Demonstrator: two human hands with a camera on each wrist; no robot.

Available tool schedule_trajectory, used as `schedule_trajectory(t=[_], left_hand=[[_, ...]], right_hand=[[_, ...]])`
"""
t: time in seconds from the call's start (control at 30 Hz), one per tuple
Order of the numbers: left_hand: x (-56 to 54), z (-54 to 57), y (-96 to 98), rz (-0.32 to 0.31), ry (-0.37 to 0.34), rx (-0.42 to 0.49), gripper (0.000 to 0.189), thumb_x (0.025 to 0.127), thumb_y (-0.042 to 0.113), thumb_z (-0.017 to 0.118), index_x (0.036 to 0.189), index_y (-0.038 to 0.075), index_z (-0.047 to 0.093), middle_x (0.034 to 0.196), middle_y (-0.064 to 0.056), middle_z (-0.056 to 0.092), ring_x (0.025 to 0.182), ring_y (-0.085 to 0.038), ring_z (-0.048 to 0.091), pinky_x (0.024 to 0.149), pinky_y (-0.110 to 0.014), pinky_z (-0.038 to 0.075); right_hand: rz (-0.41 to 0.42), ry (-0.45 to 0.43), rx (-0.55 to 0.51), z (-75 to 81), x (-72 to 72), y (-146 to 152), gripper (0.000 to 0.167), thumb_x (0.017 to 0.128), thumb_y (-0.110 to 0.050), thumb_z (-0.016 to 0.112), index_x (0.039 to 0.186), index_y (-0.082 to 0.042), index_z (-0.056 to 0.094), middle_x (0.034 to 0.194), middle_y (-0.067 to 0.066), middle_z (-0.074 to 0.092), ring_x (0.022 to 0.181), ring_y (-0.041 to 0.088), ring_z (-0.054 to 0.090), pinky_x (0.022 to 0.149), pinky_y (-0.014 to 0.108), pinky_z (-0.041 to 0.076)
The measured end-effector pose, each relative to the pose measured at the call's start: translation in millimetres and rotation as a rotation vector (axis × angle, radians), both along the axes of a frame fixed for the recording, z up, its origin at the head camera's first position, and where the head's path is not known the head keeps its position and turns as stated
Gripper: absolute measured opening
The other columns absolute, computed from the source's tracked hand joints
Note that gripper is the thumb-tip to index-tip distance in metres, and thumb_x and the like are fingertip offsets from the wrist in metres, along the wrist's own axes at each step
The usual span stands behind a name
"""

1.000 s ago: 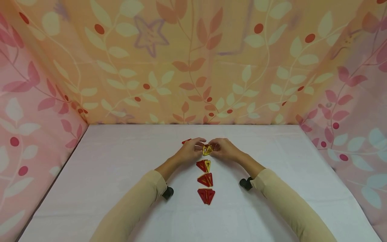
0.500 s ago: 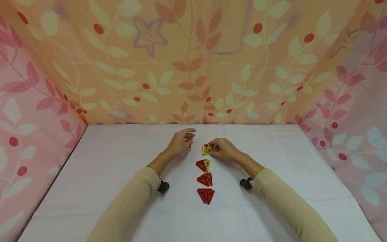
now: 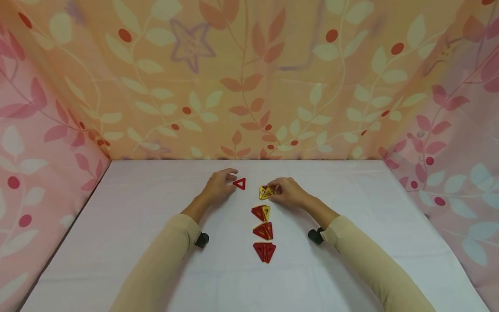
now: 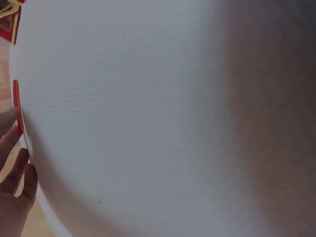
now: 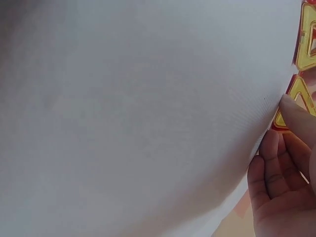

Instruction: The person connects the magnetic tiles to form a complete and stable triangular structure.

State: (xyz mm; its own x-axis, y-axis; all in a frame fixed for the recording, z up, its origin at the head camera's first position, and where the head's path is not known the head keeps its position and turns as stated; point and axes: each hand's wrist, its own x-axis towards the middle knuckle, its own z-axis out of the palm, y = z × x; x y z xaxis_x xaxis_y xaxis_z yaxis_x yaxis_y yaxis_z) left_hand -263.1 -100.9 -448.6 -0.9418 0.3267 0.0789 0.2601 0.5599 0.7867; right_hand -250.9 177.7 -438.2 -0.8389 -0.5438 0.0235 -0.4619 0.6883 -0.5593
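Observation:
A red triangular magnetic tile point(image 3: 240, 183) lies near the far edge of the table. My left hand point(image 3: 220, 185) is at its left corner, with thumb and forefinger on it; in the left wrist view this tile point(image 4: 17, 94) appears nearly edge-on, the fingers point(image 4: 14, 140) at its lower end. My right hand point(image 3: 289, 191) pinches a group of yellow triangular tiles point(image 3: 265, 193) with some red behind, at the right side. The right wrist view shows the thumb over a yellow tile point(image 5: 297, 94), fingers below.
Towards me, in a column, lie a red and yellow tile group point(image 3: 260, 212), a mostly red group point(image 3: 263, 231) and another red group point(image 3: 264, 252). Patterned curtains point(image 3: 249, 108) stand behind and beside the white table point(image 3: 136, 208).
My left hand has let go of the yellow tiles and moved left to the red tile, passing over it and uncovering it. The right hand has stayed at the yellow tiles.

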Motion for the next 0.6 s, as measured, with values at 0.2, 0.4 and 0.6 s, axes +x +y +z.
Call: schedule_trajectory(t=[0.2,0.4,0.6], left_hand=[[-0.6,-2.1,2.8,0.022,-0.018,-0.009,0.047,0.086,-0.004,0.071,0.132,0.001,0.058,0.117,-0.014,0.071,0.128,-0.032,0.053,0.113,-0.050,0.031],[-1.2,-4.1,4.6,-0.004,0.030,0.001,0.048,0.083,-0.008,0.072,0.129,-0.002,0.059,0.108,-0.014,0.074,0.123,-0.032,0.056,0.110,-0.049,0.033],[0.7,-2.3,9.9,-0.002,0.004,-0.020,0.049,0.084,-0.005,0.074,0.130,0.001,0.059,0.106,-0.010,0.074,0.121,-0.030,0.057,0.111,-0.049,0.032]], right_hand=[[-0.002,-0.005,-0.007,0.2,-0.5,0.4,0.039,0.086,-0.013,0.079,0.119,0.004,0.068,0.094,0.005,0.065,0.079,0.015,0.053,0.070,0.027,0.047],[-0.008,-0.006,0.004,-2.3,-2.1,0.7,0.039,0.086,-0.014,0.079,0.120,0.003,0.068,0.094,0.005,0.065,0.080,0.015,0.054,0.072,0.026,0.047],[0.012,0.000,0.005,-3.0,-3.7,0.7,0.039,0.087,-0.013,0.078,0.120,0.003,0.067,0.093,0.004,0.064,0.080,0.015,0.054,0.071,0.026,0.048]])
